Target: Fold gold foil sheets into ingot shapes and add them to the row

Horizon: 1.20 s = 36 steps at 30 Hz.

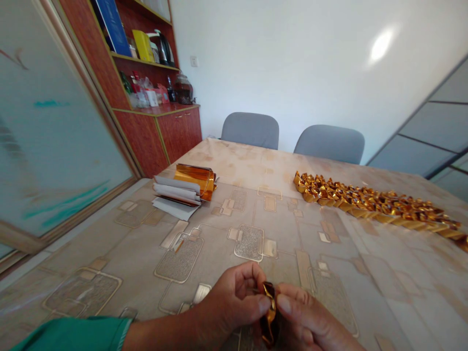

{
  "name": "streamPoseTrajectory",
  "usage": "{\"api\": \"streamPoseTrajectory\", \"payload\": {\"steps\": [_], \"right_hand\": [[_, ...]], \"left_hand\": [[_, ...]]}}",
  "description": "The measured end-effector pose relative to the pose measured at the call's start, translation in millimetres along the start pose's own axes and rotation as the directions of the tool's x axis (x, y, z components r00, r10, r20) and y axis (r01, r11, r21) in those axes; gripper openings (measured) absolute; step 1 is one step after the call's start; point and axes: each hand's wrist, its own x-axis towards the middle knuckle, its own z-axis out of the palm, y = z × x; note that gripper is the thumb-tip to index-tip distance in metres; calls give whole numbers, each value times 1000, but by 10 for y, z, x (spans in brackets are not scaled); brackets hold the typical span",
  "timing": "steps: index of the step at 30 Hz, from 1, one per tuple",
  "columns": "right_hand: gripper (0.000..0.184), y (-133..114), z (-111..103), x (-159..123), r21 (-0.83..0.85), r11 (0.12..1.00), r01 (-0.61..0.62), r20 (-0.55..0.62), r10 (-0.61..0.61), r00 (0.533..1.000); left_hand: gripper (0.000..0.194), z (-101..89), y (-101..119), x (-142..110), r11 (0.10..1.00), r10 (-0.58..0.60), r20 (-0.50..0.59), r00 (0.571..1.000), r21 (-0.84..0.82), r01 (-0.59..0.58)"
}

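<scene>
Both hands closed: we have the left hand [234,302] and right hand [307,317] pinching a twisted gold foil piece [269,314] between them, just above the patterned tablecloth [256,165]. Green sleeve [69,336] at 8 o'clock. At 11 o'clock, amber foil sheets [195,179] lie against white paper slips [176,195]; at 2 o'clock, a long row of folded gold foil pieces [376,204].

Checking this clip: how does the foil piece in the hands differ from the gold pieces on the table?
The foil piece is single, pinched between the left hand and right hand; the gold pieces lie on the tablecloth, many together in a long row. Both are crinkled, shiny gold foil.
</scene>
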Motion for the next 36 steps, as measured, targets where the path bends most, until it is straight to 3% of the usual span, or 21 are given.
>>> {"api": "streamPoseTrajectory", "payload": {"steps": [9, 16, 24, 29, 36], "right_hand": [[34, 29, 83, 46, 106, 991, 84, 123, -97, 988], [42, 108, -15, 64, 101, 994, 44, 69, -51, 996], [33, -21, 96, 45, 137, 990, 45, -32, -41, 999], [35, 21, 12, 21, 92, 996, -21, -65, 27, 998], [36, 34, -36, -1, 31, 1000, 3, -75, 0, 997]], "left_hand": [[45, 64, 40, -8, 998, -47, 29, 998, -40, 48], [46, 103, 138, -17, 1000, -30, -81, 996, 7, 31], [46, 28, 110, -5, 999, -50, 6, 999, 9, 50], [44, 30, 148, -3, 994, -100, -14, 995, 41, 100], [44, 34, 204, -14, 989, -145, 21, 989, 7, 144]]}}
